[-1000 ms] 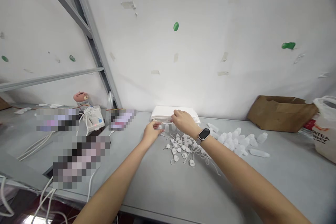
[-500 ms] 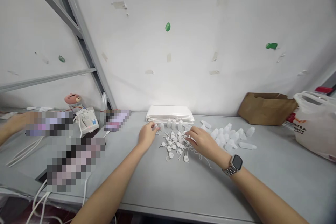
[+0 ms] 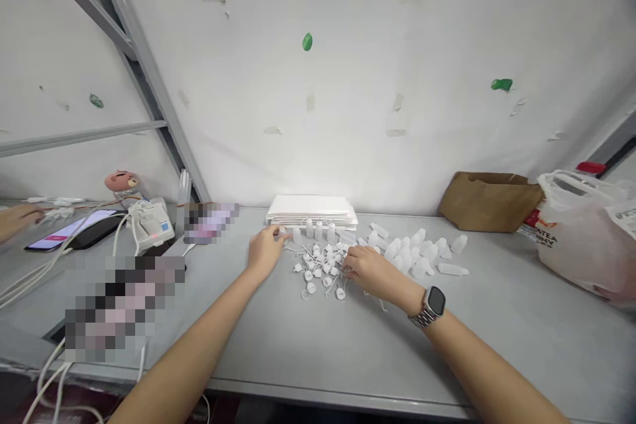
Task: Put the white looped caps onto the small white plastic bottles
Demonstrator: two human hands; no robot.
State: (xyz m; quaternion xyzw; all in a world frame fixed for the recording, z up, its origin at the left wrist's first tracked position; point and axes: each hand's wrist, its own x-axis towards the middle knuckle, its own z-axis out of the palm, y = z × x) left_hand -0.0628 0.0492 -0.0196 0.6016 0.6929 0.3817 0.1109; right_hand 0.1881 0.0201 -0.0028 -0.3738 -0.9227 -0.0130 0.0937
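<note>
My left hand [image 3: 263,248] rests on the grey table [image 3: 348,344], fingers closed round a small white bottle [image 3: 282,234] at the left end of a short row of upright bottles [image 3: 318,230]. My right hand [image 3: 370,269], with a watch on the wrist, reaches into a scattered pile of small white caps with tethers [image 3: 320,268]; its fingers are curled among them, pinching something too small to name. A heap of loose white bottles [image 3: 422,252] lies just right of that hand.
A stack of white sheets [image 3: 311,211] lies against the wall behind the bottles. A brown paper bag [image 3: 489,202] and a white plastic bag [image 3: 583,232] stand at the right. At left are a phone [image 3: 69,232], white cables [image 3: 30,271], a power strip [image 3: 152,225], and another person's hand [image 3: 14,220].
My right hand has drawn back from the row of upright bottles down into the pile of caps. The left hand has stayed at the row's left end. The view has shifted right.
</note>
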